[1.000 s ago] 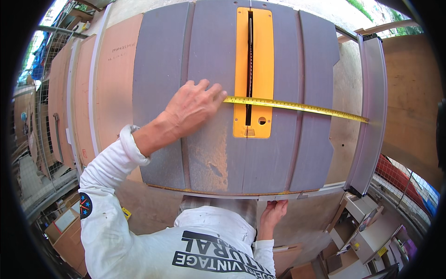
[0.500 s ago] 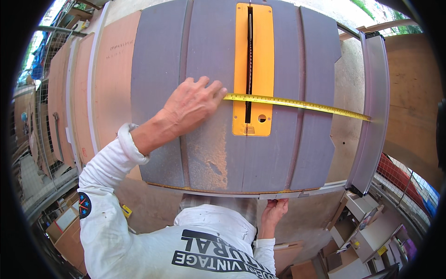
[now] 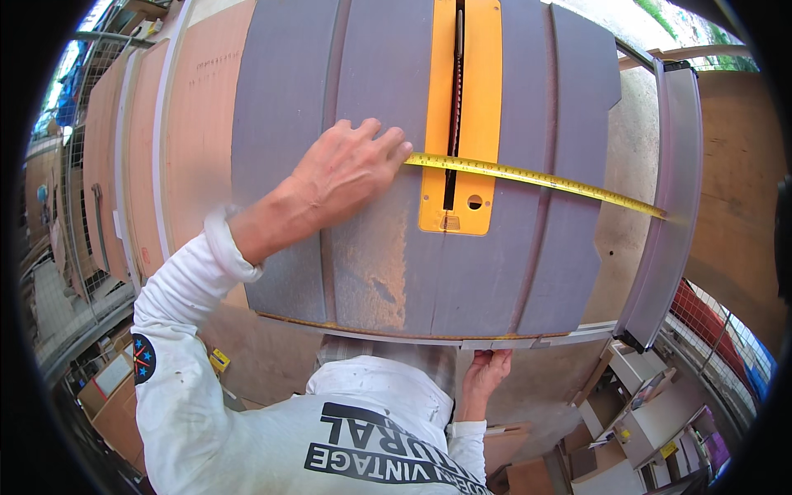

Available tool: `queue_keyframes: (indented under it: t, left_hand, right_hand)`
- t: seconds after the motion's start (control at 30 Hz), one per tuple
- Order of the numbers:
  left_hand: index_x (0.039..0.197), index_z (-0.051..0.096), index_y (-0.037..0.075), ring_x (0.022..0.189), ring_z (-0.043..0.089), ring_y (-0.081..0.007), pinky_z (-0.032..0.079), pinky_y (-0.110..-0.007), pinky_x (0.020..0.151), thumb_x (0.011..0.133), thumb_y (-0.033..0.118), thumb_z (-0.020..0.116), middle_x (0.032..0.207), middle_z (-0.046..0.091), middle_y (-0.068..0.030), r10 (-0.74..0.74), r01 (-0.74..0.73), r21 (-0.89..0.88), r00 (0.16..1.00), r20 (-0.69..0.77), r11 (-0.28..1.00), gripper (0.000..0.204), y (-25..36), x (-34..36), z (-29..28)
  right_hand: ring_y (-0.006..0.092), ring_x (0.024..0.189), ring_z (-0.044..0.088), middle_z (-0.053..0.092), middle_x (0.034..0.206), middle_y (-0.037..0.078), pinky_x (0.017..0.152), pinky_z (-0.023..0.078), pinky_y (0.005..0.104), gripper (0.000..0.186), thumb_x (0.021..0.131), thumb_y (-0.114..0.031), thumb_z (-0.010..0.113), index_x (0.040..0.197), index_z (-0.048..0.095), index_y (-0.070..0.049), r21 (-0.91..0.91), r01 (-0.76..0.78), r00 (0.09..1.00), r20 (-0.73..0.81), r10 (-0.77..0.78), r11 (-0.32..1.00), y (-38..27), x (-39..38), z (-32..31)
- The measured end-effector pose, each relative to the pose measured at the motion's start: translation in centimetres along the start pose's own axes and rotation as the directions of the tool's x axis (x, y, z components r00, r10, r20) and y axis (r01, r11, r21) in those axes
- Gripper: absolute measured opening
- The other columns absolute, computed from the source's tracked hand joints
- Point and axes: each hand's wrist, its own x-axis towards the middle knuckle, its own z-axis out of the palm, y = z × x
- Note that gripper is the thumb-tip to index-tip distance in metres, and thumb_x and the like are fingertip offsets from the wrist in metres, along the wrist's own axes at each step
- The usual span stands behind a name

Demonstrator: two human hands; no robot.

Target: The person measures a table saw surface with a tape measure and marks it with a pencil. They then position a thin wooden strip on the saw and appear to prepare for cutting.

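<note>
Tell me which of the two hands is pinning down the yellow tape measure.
The left hand, stretched across the grey saw table, presses the yellow tape measure beside the orange insert. The right hand only grips the table's near edge.

- Yellow tape measure (image 3: 536, 176): its blade is pulled out flat across the grey desk (image 3: 280, 148), running from the centre toward 4 o'clock.
- It crosses the orange insert plate (image 3: 478, 99) over the blade slot.
- Its far end meets the grey fence (image 3: 672, 190).
</note>
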Motion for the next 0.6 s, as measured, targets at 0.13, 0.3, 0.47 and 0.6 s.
queue_keyframes:
  t: [0.13, 0.3, 0.47, 0.6]
  left_hand:
    - [0.130, 0.066, 0.004, 0.092, 0.059, -0.0161, 0.050, -0.028, 0.070, 0.095, 0.012, 0.063, 0.105, 0.060, -0.0058, 0.019, -0.018, 0.017, 0.999, -0.029, 1.000, 0.036, -0.2, -0.2, 0.5]
    - [0.128, 0.066, 0.003, 0.091, 0.060, -0.0156, 0.050, -0.028, 0.069, 0.096, 0.013, 0.064, 0.108, 0.061, -0.0058, 0.025, -0.025, 0.018, 0.999, -0.033, 1.000, 0.034, -0.2, -0.1, 0.2]
    - [0.126, 0.067, 0.003, 0.091, 0.060, -0.0156, 0.050, -0.028, 0.069, 0.096, 0.013, 0.064, 0.107, 0.061, -0.0057, 0.030, -0.029, 0.025, 0.999, -0.034, 0.999, 0.032, -0.2, -0.1, 0.3]
    - [0.135, 0.065, 0.007, 0.097, 0.057, -0.0157, 0.049, -0.028, 0.072, 0.097, 0.013, 0.059, 0.107, 0.058, -0.0041, 0.001, -0.002, 0.013, 1.000, 0.030, 1.000, 0.039, -0.1, -0.1, 0.1]
  right_hand:
    - [0.0193, 0.110, 0.064, 0.065, 0.126, 0.005, 0.094, 0.055, 0.0394, 0.049, 0.102, -0.039, 0.064, 0.137, 0.054, -0.006, -0.021, -0.016, 0.995, 0.099, 0.018, 1.000, 0.2, 0.6, -2.1]
    - [0.0191, 0.109, 0.064, 0.065, 0.125, 0.005, 0.093, 0.055, 0.0392, 0.044, 0.103, -0.036, 0.063, 0.136, 0.054, -0.007, -0.012, -0.006, 0.993, 0.116, 0.007, 1.000, 0.4, 0.9, -2.5]
    - [0.0180, 0.104, 0.065, 0.066, 0.120, 0.005, 0.088, 0.055, 0.0359, 0.041, 0.105, -0.035, 0.060, 0.134, 0.055, -0.007, -0.007, 0.008, 0.998, 0.056, -0.008, 1.000, 0.9, 0.9, -2.4]
    - [0.0168, 0.100, 0.064, 0.066, 0.118, 0.006, 0.085, 0.054, 0.0333, 0.042, 0.106, -0.036, 0.059, 0.134, 0.053, -0.005, -0.025, 0.022, 1.000, 0.016, -0.022, 0.999, 0.8, 0.8, -1.7]
